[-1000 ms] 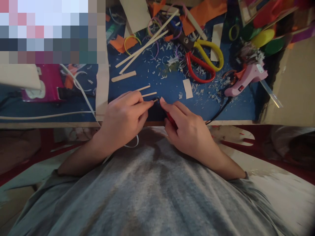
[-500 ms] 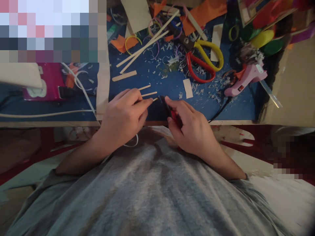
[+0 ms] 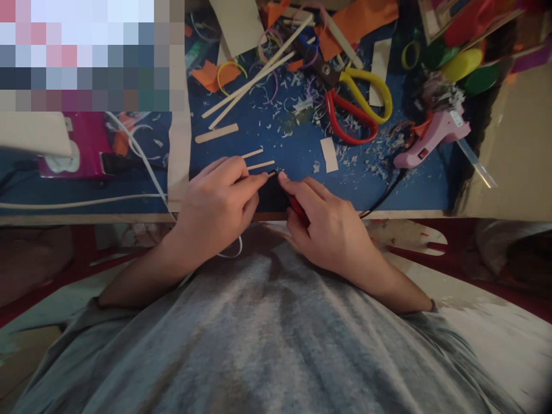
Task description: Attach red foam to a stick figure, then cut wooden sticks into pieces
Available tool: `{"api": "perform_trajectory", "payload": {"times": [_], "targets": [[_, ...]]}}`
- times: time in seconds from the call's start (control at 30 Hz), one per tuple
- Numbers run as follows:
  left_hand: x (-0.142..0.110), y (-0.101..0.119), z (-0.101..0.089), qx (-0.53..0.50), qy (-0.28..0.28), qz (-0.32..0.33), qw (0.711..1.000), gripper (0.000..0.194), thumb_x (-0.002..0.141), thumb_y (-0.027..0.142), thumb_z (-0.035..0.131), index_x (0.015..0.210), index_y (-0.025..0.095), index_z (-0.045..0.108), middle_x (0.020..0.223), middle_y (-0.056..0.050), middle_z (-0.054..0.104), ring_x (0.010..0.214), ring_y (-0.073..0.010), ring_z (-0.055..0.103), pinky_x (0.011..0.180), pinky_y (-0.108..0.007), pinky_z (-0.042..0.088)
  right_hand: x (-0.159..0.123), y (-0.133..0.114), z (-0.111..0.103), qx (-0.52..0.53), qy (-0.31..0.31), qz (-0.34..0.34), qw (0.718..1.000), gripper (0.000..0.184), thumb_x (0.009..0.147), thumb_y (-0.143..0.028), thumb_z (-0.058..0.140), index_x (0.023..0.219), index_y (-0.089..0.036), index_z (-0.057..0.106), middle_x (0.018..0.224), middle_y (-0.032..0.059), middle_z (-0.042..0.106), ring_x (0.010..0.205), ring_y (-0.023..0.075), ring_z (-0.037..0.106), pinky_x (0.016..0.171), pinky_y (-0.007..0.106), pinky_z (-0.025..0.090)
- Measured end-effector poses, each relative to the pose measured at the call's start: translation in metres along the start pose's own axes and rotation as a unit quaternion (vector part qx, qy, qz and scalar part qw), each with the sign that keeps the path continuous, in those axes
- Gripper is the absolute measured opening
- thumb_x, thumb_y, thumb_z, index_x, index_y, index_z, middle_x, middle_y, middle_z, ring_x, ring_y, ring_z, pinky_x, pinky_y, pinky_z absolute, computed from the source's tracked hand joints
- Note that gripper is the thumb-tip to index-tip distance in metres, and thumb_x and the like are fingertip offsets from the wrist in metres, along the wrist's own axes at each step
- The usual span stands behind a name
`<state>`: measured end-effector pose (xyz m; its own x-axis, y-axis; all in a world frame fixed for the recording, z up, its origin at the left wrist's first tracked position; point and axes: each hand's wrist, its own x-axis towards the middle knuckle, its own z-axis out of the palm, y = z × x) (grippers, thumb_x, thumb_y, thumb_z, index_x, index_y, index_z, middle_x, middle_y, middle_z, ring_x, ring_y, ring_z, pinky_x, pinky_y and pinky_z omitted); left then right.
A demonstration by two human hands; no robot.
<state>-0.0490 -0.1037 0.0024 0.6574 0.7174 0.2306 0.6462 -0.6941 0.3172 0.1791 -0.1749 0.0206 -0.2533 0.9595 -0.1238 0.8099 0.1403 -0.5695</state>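
My left hand (image 3: pixel 218 198), back up, is closed around thin wooden sticks (image 3: pixel 262 164) whose ends poke out past the fingers to the right. One short end is pinched between thumb and forefinger. Close beside it, my right hand (image 3: pixel 334 221) grips a red-and-black hand tool (image 3: pixel 298 208). The tool's dark tip lies at the end of the pinched stick; fingers cover most of its body, so its exact kind is hidden. Beyond my left hand, a flat craft stick (image 3: pixel 217 133) and long wooden sticks (image 3: pixel 254 85) lie on the blue tabletop (image 3: pixel 293 141).
Large scissors (image 3: pixel 353 118) with red and yellow handles lie among paper shreds. A pink glue gun (image 3: pixel 431 138) rests at the right with its cord trailing forward. At the left are a magenta power box (image 3: pixel 88 149) and white cables. A small white paper (image 3: pixel 329 154) lies centrally.
My right hand has moved slightly left and the tool's tip now reaches over the end of the pinched stick. My left hand stays nearly still.
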Motion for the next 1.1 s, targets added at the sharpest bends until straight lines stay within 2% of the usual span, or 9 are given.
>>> {"api": "perform_trajectory", "payload": {"times": [0.1, 0.23, 0.43, 0.53, 0.67, 0.8, 0.9, 1.0, 1.1], "targets": [[0.000, -0.001, 0.001, 0.004, 0.007, 0.013, 1.000, 0.033, 0.115, 0.016, 0.056, 0.123, 0.018, 0.088, 0.095, -0.009, 0.074, 0.093, -0.0257, 0.073, 0.083, -0.040, 0.063, 0.000, -0.001, -0.004, 0.003, 0.002, -0.003, 1.000, 0.056, 0.107, -0.017, 0.052, 0.162, -0.015, 0.064, 0.129, 0.0156, 0.080, 0.108, 0.0306, 0.080, 0.078, 0.042, 0.069], [0.001, -0.003, 0.000, 0.023, 0.018, 0.021, 0.999, 0.032, 0.116, 0.020, 0.057, 0.123, 0.019, 0.087, 0.098, -0.010, 0.076, 0.094, -0.0278, 0.074, 0.083, -0.044, 0.064, -0.001, 0.007, -0.015, 0.023, 0.055, -0.008, 0.998, 0.053, 0.107, -0.017, 0.057, 0.159, -0.020, 0.067, 0.131, 0.0137, 0.082, 0.111, 0.0301, 0.082, 0.092, 0.046, 0.070], [0.000, -0.009, -0.017, 0.006, 0.014, -0.052, 0.999, 0.029, 0.119, 0.028, 0.057, 0.136, 0.032, 0.080, 0.115, -0.010, 0.080, 0.112, -0.0296, 0.077, 0.099, -0.050, 0.067, 0.006, 0.025, -0.037, -0.029, 0.089, 0.006, 0.996, 0.051, 0.110, -0.021, 0.061, 0.159, -0.030, 0.069, 0.134, 0.0127, 0.081, 0.113, 0.0326, 0.082, 0.095, 0.051, 0.070], [0.001, -0.015, -0.025, -0.004, 0.030, -0.074, 0.997, 0.027, 0.117, 0.028, 0.061, 0.136, 0.031, 0.080, 0.123, -0.011, 0.080, 0.118, -0.0319, 0.076, 0.106, -0.054, 0.066, 0.012, 0.029, -0.043, -0.055, 0.101, 0.021, 0.993, 0.047, 0.111, -0.024, 0.062, 0.157, -0.032, 0.071, 0.137, 0.0139, 0.080, 0.117, 0.0355, 0.082, 0.094, 0.052, 0.070], [0.004, -0.023, -0.024, -0.025, 0.018, -0.077, 0.997, 0.025, 0.114, 0.028, 0.065, 0.132, 0.029, 0.083, 0.124, -0.011, 0.081, 0.119, -0.0352, 0.075, 0.105, -0.058, 0.066, 0.022, 0.036, -0.041, -0.070, 0.114, 0.036, 0.990, 0.042, 0.111, -0.026, 0.064, 0.152, -0.031, 0.075, 0.138, 0.0151, 0.080, 0.121, 0.0381, 0.080, 0.096, 0.053, 0.067], [0.007, -0.027, -0.018, -0.035, -0.003, -0.076, 0.996, 0.025, 0.114, 0.031, 0.065, 0.125, 0.030, 0.087, 0.120, -0.010, 0.083, 0.117, -0.0355, 0.076, 0.104, -0.058, 0.066, 0.030, 0.049, -0.035, -0.083, 0.128, 0.016, 0.988, 0.032, 0.110, -0.028, 0.067, 0.140, -0.027, 0.081, 0.131, 0.0152, 0.083, 0.122, 0.0408, 0.077, 0.109, 0.061, 0.060], [0.010, -0.027, -0.017, -0.046, -0.008, -0.077, 0.996, 0.027, 0.115, 0.030, 0.062, 0.122, 0.031, 0.089, 0.116, -0.010, 0.084, 0.114, -0.0344, 0.076, 0.100, -0.056, 0.067, 0.031, 0.053, -0.036, -0.111, 0.160, 0.000, 0.981, 0.031, 0.111, -0.031, 0.066, 0.138, -0.029, 0.081, 0.128, 0.0154, 0.083, 0.121, 0.0425, 0.073, 0.109, 0.065, 0.058], [0.011, -0.027, -0.018, -0.067, -0.017, -0.071, 0.995, 0.030, 0.115, 0.030, 0.060, 0.121, 0.032, 0.089, 0.114, -0.009, 0.084, 0.113, -0.0331, 0.077, 0.100, -0.055, 0.066, 0.031, 0.046, -0.038, -0.135, 0.194, -0.020, 0.971, 0.031, 0.112, -0.034, 0.065, 0.139, -0.031, 0.080, 0.132, 0.0169, 0.080, 0.125, 0.0435, 0.069, 0.110, 0.067, 0.057], [0.010, -0.027, -0.020, -0.083, -0.033, -0.066, 0.994, 0.031, 0.115, 0.029, 0.059, 0.124, 0.033, 0.088, 0.117, -0.008, 0.085, 0.114, -0.0323, 0.078, 0.102, -0.054, 0.066, 0.034, 0.031, -0.028, -0.114, 0.162, -0.070, 0.978, 0.029, 0.113, -0.034, 0.067, 0.138, -0.028, 0.082, 0.129, 0.0150, 0.080, 0.124, 0.0409, 0.069, 0.112, 0.065, 0.057]]}}
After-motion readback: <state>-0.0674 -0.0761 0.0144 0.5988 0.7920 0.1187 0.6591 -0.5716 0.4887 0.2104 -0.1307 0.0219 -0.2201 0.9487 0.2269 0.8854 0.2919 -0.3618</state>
